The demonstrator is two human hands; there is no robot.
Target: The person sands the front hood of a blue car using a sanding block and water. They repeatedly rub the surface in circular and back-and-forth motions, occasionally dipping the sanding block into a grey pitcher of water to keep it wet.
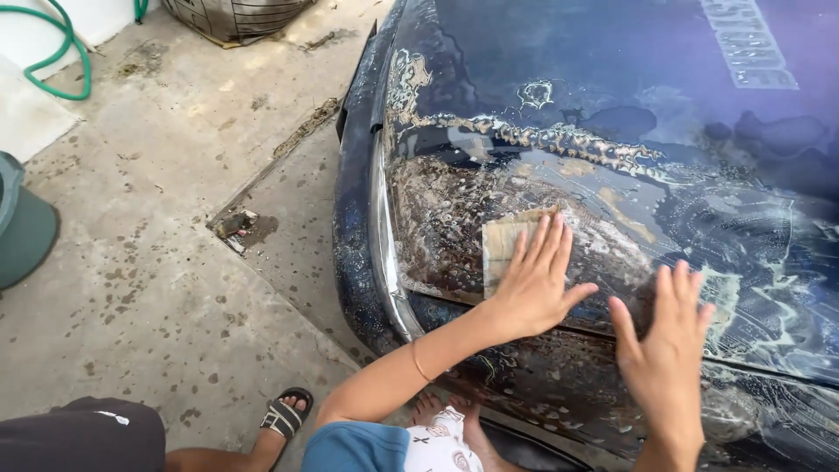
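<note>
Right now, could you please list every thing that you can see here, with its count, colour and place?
car: one, dark blue, wet and soapy, right half of the view
cloth: one, pale beige, flat on the car's front, partly under the left hand
hose: one, green, top left on the ground
bucket: one, dark green, left edge
metal cage-like thing: one, grey, top centre
concrete floor: grey, stained, left half
sandal: one, black, on a foot at the bottom
left hand: flat on the cloth
right hand: flat, fingers spread, on the soapy car
</note>
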